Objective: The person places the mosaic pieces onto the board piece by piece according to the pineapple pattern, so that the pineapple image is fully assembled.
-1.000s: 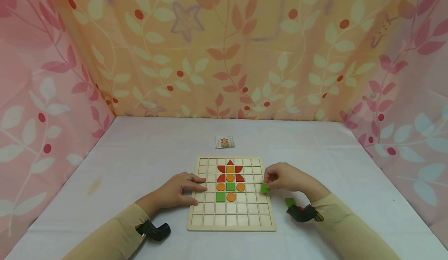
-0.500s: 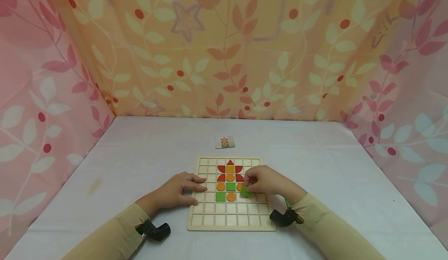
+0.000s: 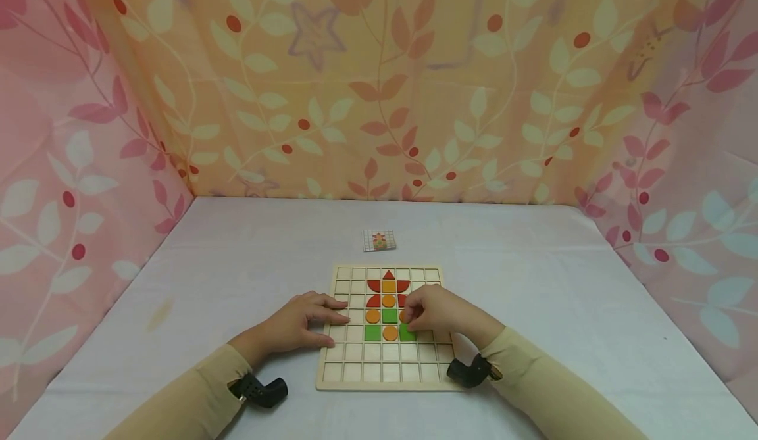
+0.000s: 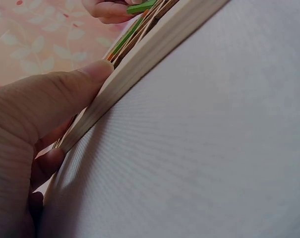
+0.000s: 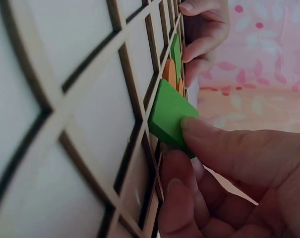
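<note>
My right hand (image 3: pixel 444 310) pinches a green square tile (image 5: pixel 170 111) between thumb and fingers, over the wooden grid board (image 3: pixel 355 371). In the right wrist view the tile is tilted, one corner right at the grid lines. From the head it overlaps the cell right of an orange circle (image 3: pixel 390 333), level with another green square (image 3: pixel 372 333). My left hand (image 3: pixel 299 323) rests along the board's left edge with fingers extended, its thumb (image 4: pixel 97 72) against the wooden rim. Above the held tile, my right fingers partly cover an orange circle and a red piece.
More pieces sit in the grid: a red triangle (image 3: pixel 388 275), a yellow-orange square (image 3: pixel 388 287) and a central green square (image 3: pixel 389 316). A small patterned card (image 3: pixel 379 241) lies beyond the board on the white cloth (image 3: pixel 266 243). Patterned curtains (image 3: pixel 379 98) enclose the table.
My right hand has carried the green tile leftward from the board's right edge to a cell near the middle. The forearm now hides the loose pieces at right. My left hand stays put.
</note>
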{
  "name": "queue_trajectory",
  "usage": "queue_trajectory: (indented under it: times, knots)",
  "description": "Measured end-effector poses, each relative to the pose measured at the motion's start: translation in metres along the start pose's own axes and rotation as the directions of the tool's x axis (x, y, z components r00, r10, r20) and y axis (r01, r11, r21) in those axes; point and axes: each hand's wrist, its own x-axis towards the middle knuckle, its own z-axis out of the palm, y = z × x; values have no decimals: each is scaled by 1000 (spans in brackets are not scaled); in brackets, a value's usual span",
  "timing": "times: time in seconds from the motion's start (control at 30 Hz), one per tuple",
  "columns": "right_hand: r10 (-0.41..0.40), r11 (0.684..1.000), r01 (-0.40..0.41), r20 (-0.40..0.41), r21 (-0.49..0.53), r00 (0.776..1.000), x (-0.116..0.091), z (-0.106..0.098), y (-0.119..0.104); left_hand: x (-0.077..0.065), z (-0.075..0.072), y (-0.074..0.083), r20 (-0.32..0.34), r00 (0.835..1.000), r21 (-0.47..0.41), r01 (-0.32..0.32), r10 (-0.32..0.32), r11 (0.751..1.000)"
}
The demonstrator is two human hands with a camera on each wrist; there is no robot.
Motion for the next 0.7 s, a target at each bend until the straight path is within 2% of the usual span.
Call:
queue_trajectory:
  times: [0.27,0.7]
  knots:
    - [16,1000,-16,-9,0,1000,-1,2,-1,0,1,-3,1,1000,-3,-9,9,1000]
    - [87,996,-88,-36,-16,996,-2,5,-3,0,2,-4,-2,1000,3,-9,9,1000]
